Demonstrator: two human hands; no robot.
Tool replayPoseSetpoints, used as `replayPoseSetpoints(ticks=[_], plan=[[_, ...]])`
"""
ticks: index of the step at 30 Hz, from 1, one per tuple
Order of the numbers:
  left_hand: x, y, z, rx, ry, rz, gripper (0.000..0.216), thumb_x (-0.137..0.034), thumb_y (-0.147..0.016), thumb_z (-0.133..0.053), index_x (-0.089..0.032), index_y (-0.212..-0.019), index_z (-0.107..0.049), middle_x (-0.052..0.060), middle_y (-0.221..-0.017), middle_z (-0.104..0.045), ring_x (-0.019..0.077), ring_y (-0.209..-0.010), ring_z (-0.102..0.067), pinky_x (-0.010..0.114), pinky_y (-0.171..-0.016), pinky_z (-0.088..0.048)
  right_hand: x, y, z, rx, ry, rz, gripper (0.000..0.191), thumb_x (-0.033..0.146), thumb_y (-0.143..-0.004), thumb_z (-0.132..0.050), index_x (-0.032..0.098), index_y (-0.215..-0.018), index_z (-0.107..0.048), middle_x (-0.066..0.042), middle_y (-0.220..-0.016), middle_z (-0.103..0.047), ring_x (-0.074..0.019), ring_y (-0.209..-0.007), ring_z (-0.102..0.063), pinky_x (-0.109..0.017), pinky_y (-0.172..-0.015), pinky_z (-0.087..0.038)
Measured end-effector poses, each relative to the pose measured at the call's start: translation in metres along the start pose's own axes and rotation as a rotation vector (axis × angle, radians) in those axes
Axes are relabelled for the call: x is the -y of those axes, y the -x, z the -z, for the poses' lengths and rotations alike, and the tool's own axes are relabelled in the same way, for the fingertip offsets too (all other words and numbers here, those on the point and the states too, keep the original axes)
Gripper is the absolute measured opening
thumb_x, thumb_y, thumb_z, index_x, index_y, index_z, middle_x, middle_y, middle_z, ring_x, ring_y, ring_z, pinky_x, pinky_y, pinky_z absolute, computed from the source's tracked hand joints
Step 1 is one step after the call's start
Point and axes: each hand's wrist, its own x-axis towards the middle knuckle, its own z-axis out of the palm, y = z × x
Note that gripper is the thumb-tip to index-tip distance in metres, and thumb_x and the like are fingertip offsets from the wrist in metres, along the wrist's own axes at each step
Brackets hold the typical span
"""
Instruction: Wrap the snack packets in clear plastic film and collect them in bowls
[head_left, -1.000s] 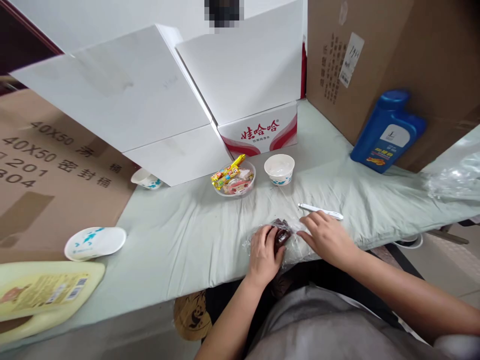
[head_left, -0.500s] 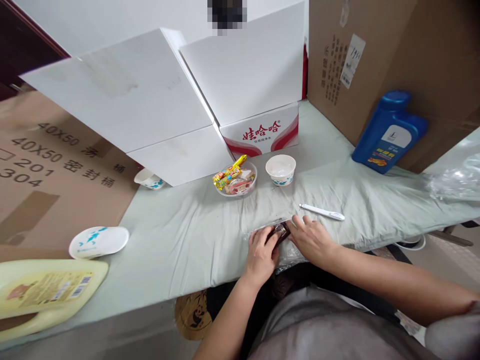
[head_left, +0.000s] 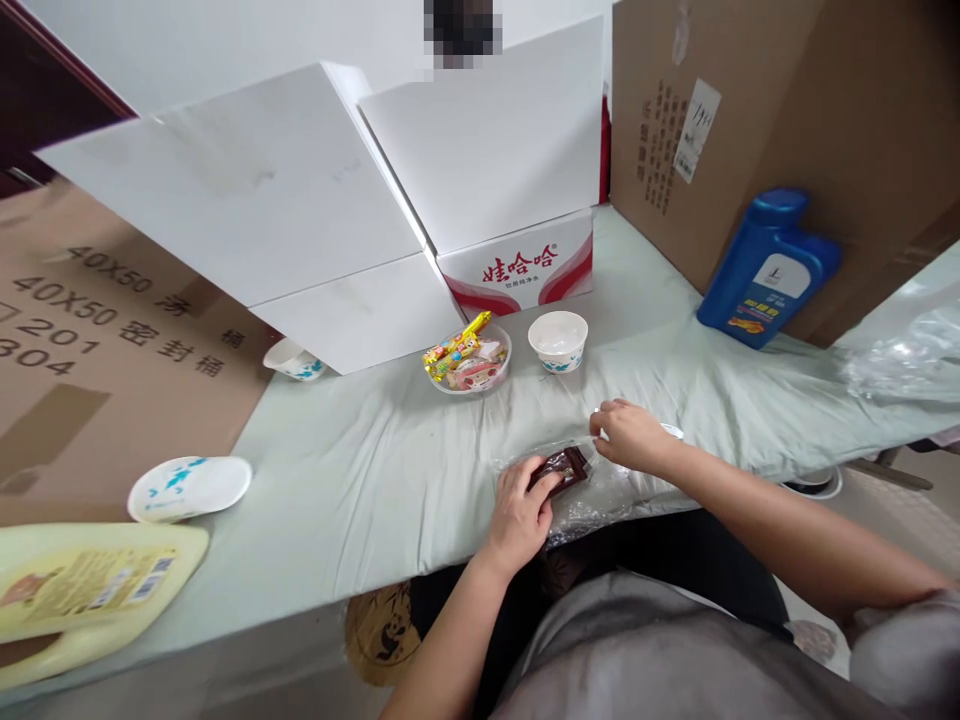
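My left hand [head_left: 521,510] rests at the table's front edge, its fingers and thumb gripping the left end of a dark brown wrapped packet [head_left: 571,466]. Under and around the packet lies crinkled clear plastic wrap [head_left: 592,510]. Just to the right, my right hand [head_left: 630,436] is closed, with its fingertips pinching at the far edge of the wrap; the exact grip is partly hidden. Beneath that hand lies a white pen [head_left: 673,431], mostly covered, with its right end showing.
Beyond my hands stand a paper cup [head_left: 558,345] and a clear bowl [head_left: 487,385] of wrapped sweets. White cartons [head_left: 517,270] form a back wall. A blue bottle [head_left: 765,270] stands right. A tipped paper cup [head_left: 191,488] and yellow jug [head_left: 97,585] lie left.
My right hand has moved off the packet, up and to the right, and now covers most of the pen. More of the packet shows. My left hand has stayed on it.
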Motion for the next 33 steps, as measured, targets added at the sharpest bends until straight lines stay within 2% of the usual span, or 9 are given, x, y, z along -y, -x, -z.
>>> replayPoseSetpoints(ticks=[9,11,15,17,19,21,24,30,33], plan=[[0.000,0.002,0.000,0.016,0.003,-0.013,0.047,-0.003,-0.077,-0.052,-0.025,-0.117,-0.058,0.009,-0.125,-0.051,0.0261,-0.114,-0.051,0.047,-0.097,-0.045,-0.025,0.003,0.009,0.145,-0.339,0.067,0.027,0.015,-0.075,-0.062,0.020,-0.101,-0.063,-0.002,-0.091,-0.068,-0.0147,-0.076,-0.061,-0.023,-0.067,-0.044],[-0.001,0.003,0.000,0.017,0.006,-0.007,0.046,-0.004,-0.077,-0.052,-0.025,-0.118,-0.058,0.009,-0.125,-0.051,0.0258,-0.113,-0.051,0.047,-0.097,-0.045,-0.042,0.002,0.021,0.042,-0.254,0.014,0.021,0.011,-0.077,-0.057,0.020,-0.094,-0.066,-0.002,-0.089,-0.068,-0.0150,-0.076,-0.062,-0.025,-0.070,-0.044],[0.000,0.006,-0.002,0.027,0.029,0.028,0.049,-0.003,-0.077,-0.052,-0.026,-0.119,-0.058,0.008,-0.127,-0.050,0.0252,-0.113,-0.051,0.047,-0.098,-0.045,-0.057,0.012,0.042,-0.436,0.008,-0.176,0.025,0.012,-0.087,-0.045,0.016,-0.093,-0.068,-0.010,-0.096,-0.065,-0.0210,-0.084,-0.062,-0.031,-0.074,-0.045],[0.000,0.006,-0.003,0.020,0.054,0.030,0.051,-0.001,-0.076,-0.051,-0.026,-0.121,-0.057,0.008,-0.128,-0.050,0.0252,-0.115,-0.051,0.047,-0.099,-0.045,-0.044,0.024,0.041,-0.521,0.016,-0.080,0.025,0.015,-0.091,-0.043,0.015,-0.098,-0.067,-0.012,-0.096,-0.064,-0.0220,-0.088,-0.062,-0.031,-0.075,-0.046],[0.001,0.006,-0.003,-0.004,0.084,0.028,0.052,-0.001,-0.076,-0.051,-0.025,-0.122,-0.057,0.009,-0.128,-0.051,0.0253,-0.117,-0.051,0.047,-0.099,-0.045,-0.020,0.036,0.029,-0.399,-0.035,0.153,0.026,0.012,-0.090,-0.042,0.016,-0.101,-0.066,-0.010,-0.097,-0.065,-0.0190,-0.087,-0.063,-0.028,-0.075,-0.047],[0.003,0.006,-0.002,-0.036,0.110,0.060,0.049,-0.002,-0.078,-0.051,-0.024,-0.121,-0.057,0.009,-0.127,-0.053,0.0250,-0.116,-0.052,0.046,-0.099,-0.045,0.004,0.046,0.009,-0.117,0.000,0.340,0.032,0.004,-0.086,-0.044,0.018,-0.107,-0.064,-0.008,-0.096,-0.065,-0.0164,-0.080,-0.064,-0.026,-0.071,-0.047],[0.010,0.007,0.001,-0.111,0.194,0.190,0.039,-0.009,-0.081,-0.052,-0.024,-0.117,-0.060,0.008,-0.125,-0.056,0.0238,-0.114,-0.055,0.044,-0.099,-0.045,0.024,0.051,-0.020,0.129,0.149,0.213,0.037,0.004,-0.085,-0.046,0.014,-0.119,-0.058,-0.012,-0.100,-0.065,-0.0178,-0.072,-0.066,-0.026,-0.063,-0.046],[0.047,0.001,0.021,-0.444,0.856,0.735,0.031,-0.038,-0.082,-0.058,-0.019,-0.106,-0.059,0.007,-0.098,-0.067,0.0200,-0.085,-0.066,0.034,-0.074,-0.053,0.018,0.035,-0.032,0.232,0.072,-0.036,0.078,0.034,-0.088,-0.058,0.010,-0.151,-0.020,-0.021,-0.118,-0.062,-0.0320,-0.096,-0.066,-0.038,-0.079,-0.048],[0.074,-0.019,0.048,-0.641,0.997,0.721,0.038,-0.044,-0.080,-0.061,-0.019,-0.107,-0.055,0.007,-0.101,-0.066,0.0185,-0.082,-0.065,0.031,-0.070,-0.053,0.013,0.026,-0.028,0.271,-0.019,-0.068,0.092,0.039,-0.081,-0.066,0.010,-0.153,-0.016,-0.021,-0.117,-0.064,-0.0345,-0.104,-0.063,-0.039,-0.084,-0.045]])
